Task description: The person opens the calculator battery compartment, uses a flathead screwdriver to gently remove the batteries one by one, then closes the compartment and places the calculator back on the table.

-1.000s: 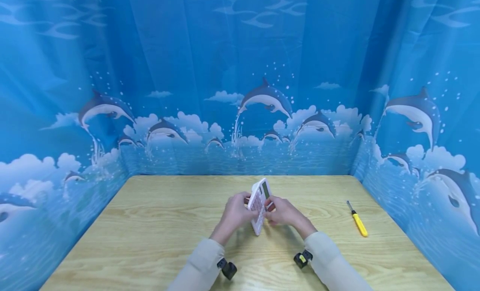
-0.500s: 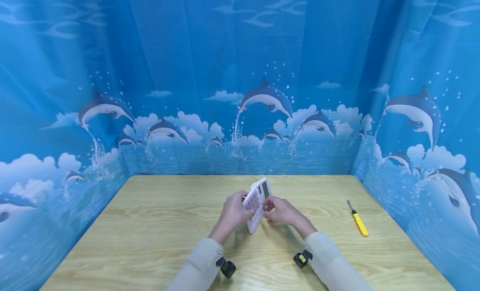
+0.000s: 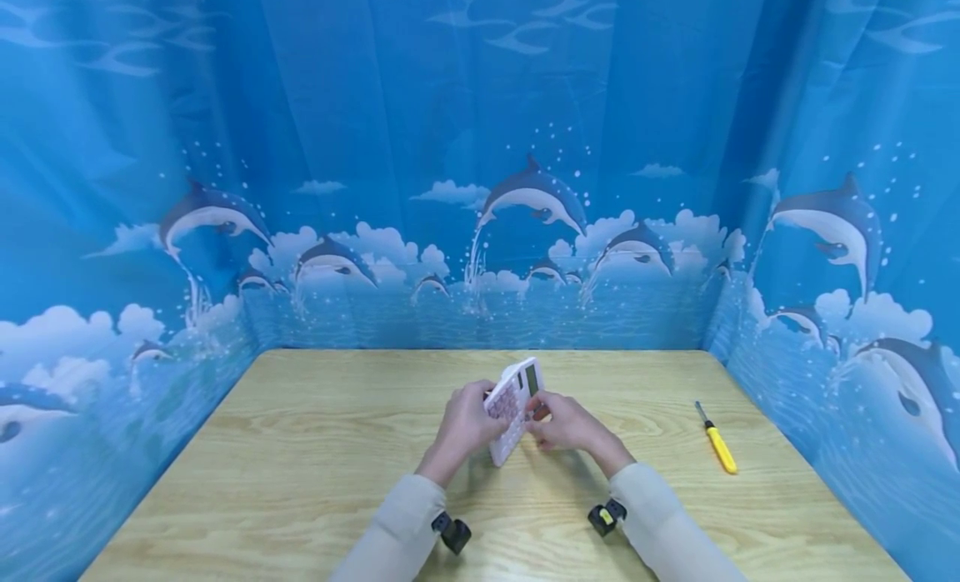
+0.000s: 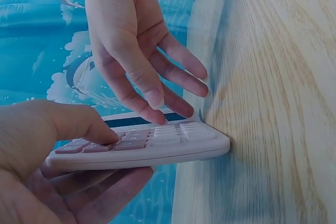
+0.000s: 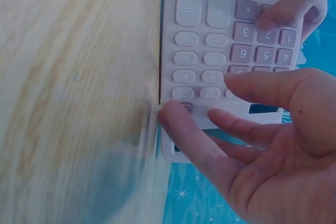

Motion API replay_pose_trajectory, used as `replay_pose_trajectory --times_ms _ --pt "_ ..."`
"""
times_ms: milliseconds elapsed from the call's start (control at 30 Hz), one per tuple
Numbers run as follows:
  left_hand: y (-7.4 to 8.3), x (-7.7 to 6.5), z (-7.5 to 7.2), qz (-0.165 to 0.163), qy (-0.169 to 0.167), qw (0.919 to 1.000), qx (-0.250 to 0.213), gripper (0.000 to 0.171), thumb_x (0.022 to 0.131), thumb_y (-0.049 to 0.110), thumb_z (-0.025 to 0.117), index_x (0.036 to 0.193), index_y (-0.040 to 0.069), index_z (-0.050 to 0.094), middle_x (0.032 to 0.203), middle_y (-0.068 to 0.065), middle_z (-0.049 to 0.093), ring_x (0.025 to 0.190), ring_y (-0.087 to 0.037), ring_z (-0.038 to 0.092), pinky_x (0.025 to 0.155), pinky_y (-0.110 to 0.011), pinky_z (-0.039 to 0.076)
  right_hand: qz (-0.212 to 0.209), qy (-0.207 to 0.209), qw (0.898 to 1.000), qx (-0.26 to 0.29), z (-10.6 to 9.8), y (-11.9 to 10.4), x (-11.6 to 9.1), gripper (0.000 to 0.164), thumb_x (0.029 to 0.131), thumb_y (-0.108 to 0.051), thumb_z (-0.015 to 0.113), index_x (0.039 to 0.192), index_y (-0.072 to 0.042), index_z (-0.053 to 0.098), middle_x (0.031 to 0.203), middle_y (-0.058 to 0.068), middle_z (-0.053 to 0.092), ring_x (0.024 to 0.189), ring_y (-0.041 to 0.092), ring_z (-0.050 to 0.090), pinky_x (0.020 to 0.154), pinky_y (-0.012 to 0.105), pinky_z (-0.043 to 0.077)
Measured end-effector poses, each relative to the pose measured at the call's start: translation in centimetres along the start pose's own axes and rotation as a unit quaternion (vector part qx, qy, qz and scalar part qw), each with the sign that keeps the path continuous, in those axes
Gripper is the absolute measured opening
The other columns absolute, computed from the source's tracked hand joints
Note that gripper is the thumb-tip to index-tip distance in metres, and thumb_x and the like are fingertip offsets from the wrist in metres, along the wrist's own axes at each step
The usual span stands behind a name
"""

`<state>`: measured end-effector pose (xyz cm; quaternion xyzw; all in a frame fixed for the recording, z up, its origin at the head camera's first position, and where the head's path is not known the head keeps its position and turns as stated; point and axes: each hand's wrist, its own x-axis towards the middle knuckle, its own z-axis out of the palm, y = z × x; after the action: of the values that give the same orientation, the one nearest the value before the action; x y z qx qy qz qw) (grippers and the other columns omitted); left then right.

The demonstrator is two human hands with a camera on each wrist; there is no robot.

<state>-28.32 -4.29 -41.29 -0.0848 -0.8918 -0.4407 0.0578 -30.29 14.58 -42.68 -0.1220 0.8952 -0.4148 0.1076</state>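
A pale pink calculator [image 3: 529,380] stands tilted on edge above the middle of the table, its keys facing the right hand. The left hand [image 3: 467,423] grips it by the side; in the left wrist view the thumb lies on the darker pink number keys [image 4: 131,142] and the fingers support the back. The right hand [image 3: 572,425] is at the front face near the display. In the right wrist view its loosely bent fingers [image 5: 197,145] spread over the calculator [image 5: 202,24], a fingertip right at the small round button beside the CE key and the thumb at the ÷ key.
A screwdriver with a yellow handle [image 3: 722,450] lies at the right of the wooden table [image 3: 315,465]. Blue dolphin-printed curtains [image 3: 420,148] enclose the table at the back and both sides. Each sleeve carries a small black wrist camera [image 3: 452,533].
The calculator's lower end has swung a little to the left, showing more of its key face. The left hand has shifted slightly left with it; the right hand has barely moved.
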Motion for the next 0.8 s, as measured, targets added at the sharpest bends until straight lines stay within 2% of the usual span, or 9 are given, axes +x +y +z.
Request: replay_pose_trajectory --times_ms 467,633,800 --pt "0.5 0.0 -0.1 -0.014 -0.007 0.9999 -0.002 0.048 0.071 -0.006 0.083 0.118 0.001 0.072 0.106 -0.017 0.077 0.093 -0.029 0.076 0.079 -0.040 0.067 0.000 0.002 1.000 -0.011 -0.2 0.0 0.0 0.030 0.097 -0.007 0.068 0.124 0.002 0.061 0.113 0.019 0.068 0.082 0.025 0.071 0.071 0.035 0.067" --pt "0.5 -0.1 -0.1 -0.018 -0.009 0.9998 -0.003 0.050 0.072 -0.007 0.083 0.119 0.000 0.071 0.108 -0.019 0.077 0.094 -0.031 0.076 0.079 -0.042 0.067 -0.007 0.015 1.000 -0.009 -0.9 -0.2 -0.2 0.027 0.098 -0.009 0.068 0.123 -0.002 0.063 0.115 0.019 0.069 0.085 0.027 0.072 0.068 0.035 0.066" --pt "0.5 -0.3 -0.3 -0.007 -0.002 1.0000 0.004 0.049 0.072 -0.008 0.082 0.119 0.000 0.071 0.107 -0.020 0.077 0.093 -0.032 0.076 0.079 -0.042 0.067 -0.025 0.035 0.999 0.001 -1.8 -0.5 -0.2 0.028 0.099 -0.008 0.065 0.125 0.001 0.062 0.117 0.023 0.069 0.088 0.029 0.073 0.070 0.036 0.067"
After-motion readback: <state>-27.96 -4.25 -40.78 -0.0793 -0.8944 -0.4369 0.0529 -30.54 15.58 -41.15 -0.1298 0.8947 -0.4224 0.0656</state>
